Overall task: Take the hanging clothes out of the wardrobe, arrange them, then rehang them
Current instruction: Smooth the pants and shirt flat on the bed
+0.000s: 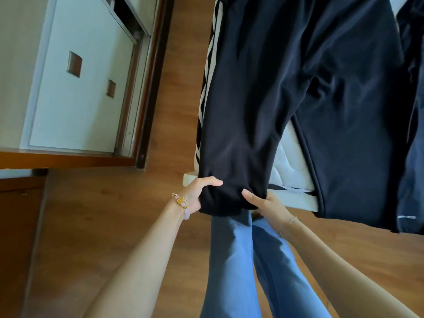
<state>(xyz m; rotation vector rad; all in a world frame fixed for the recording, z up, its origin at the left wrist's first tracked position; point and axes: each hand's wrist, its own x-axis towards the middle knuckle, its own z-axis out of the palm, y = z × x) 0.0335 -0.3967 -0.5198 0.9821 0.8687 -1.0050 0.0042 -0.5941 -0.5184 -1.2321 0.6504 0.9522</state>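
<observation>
Blue jeans (229, 260) on the person's own legs sit closest at the bottom, with both bare forearms reaching out over them. Over on the far left is the wardrobe (80, 99), white sliding doors with little brown square pulls, then a strip of wooden floor (103, 226). Next comes the left grip (196, 191), beaded bracelet (181, 201) on the wrist, fingers curled round the bunched end of the dark track garment (275, 88). It's got white stripes (210, 72) down one edge, and honestly I can't tell if it's trousers or a jacket. That garment is out of the wardrobe and spread across the bed (296, 199), with the gathered end pulled off the near edge. The right grip (263, 203) is clamped on that same end just beside the left one, thumb on top. Further right a second dark garment (413, 134) lies at the edge of view. No hanger visible anywhere, so I'd guess this is the arranging step. What I'd worry about is that tugging one end could drag the whole slippery thing off the mattress onto the floor. Holding it scrunched like that could also leave it twisted or creased when it gets rehung.
</observation>
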